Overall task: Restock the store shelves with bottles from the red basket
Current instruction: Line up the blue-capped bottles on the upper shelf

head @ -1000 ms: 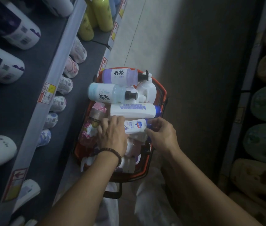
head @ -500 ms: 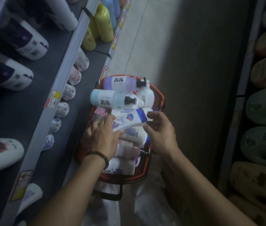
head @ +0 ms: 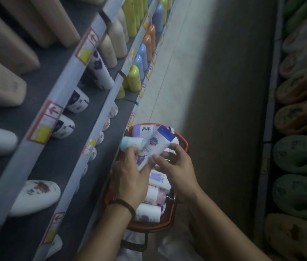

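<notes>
Exposure: dim overall, colours muted.
Light: one pale band runs down the floor (head: 183, 72) from the top edge to the basket (head: 149, 226); floor right of it in deep shadow.
Bottle (head: 157, 146): white body among the brightest spots, edges soft.
Shelves (head: 51, 76): dark boards, pale edge strips.
Slippers (head: 299, 155): murky.
Blur: motion smear throughout, labels unreadable, worst at left.
Distortion: wide-angle, shelf lines splay toward the corners.

Glossy plastic bottle (head: 156, 147), plastic basket (head: 183, 142)
</notes>
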